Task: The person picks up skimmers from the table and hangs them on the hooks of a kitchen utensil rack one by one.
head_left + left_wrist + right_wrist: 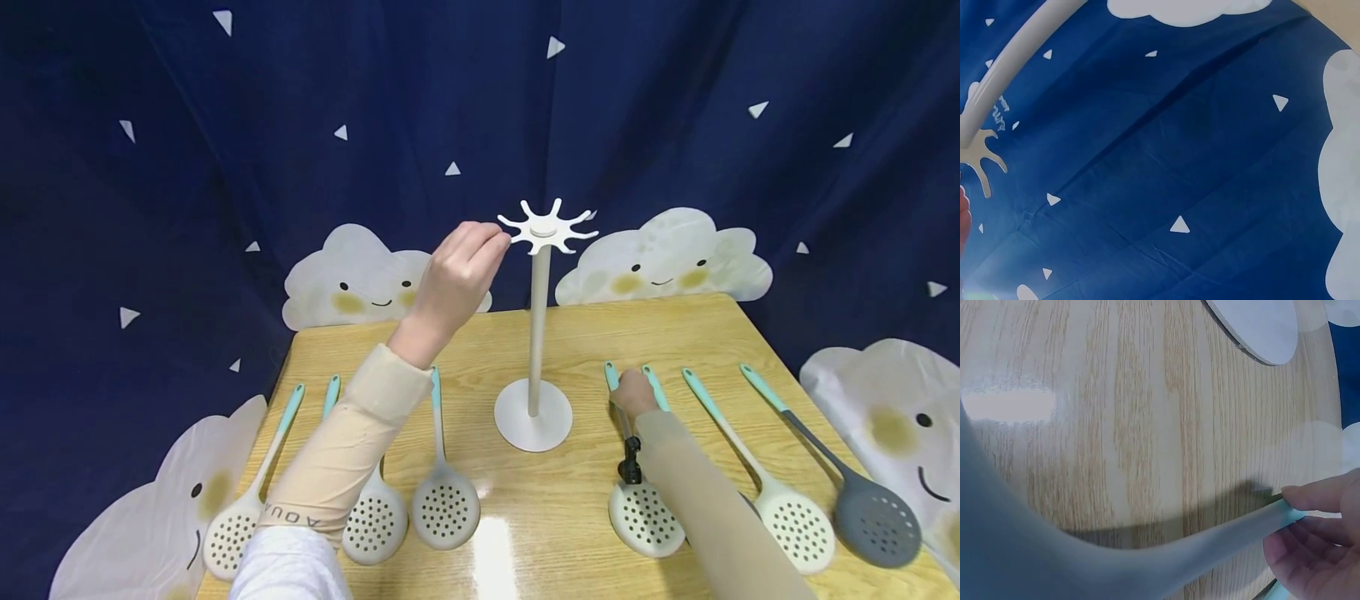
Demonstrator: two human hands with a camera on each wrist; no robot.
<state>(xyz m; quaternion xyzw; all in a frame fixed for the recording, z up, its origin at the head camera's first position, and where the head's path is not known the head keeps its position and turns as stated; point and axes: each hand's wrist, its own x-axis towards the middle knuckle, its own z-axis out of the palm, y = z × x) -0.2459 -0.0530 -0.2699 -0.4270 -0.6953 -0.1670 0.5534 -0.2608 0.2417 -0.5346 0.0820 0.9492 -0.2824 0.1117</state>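
In the head view my left hand (467, 265) is up at the white utensil stand (538, 333), its bent fingers and thumb pinching the tip of a left-side hook. The left wrist view catches only the fingertips at its left edge, by the hooks (988, 156). Lower and to the right, my right hand (635, 393) holds a skimmer (647, 518) by its turquoise handle. Seen from the right wrist, thumb and fingers (1319, 494) pinch that handle (1288, 512) near where it meets the pale shaft, and a shadow falls on the wood beside it.
Left of the stand lie pale skimmers, one (446, 506) nearest it and another (232, 533) at the far left. A cream skimmer (795, 525) and a dark grey one (877, 521) lie on the right of the wooden table (570, 500). A blue curtain (420, 100) hangs behind.
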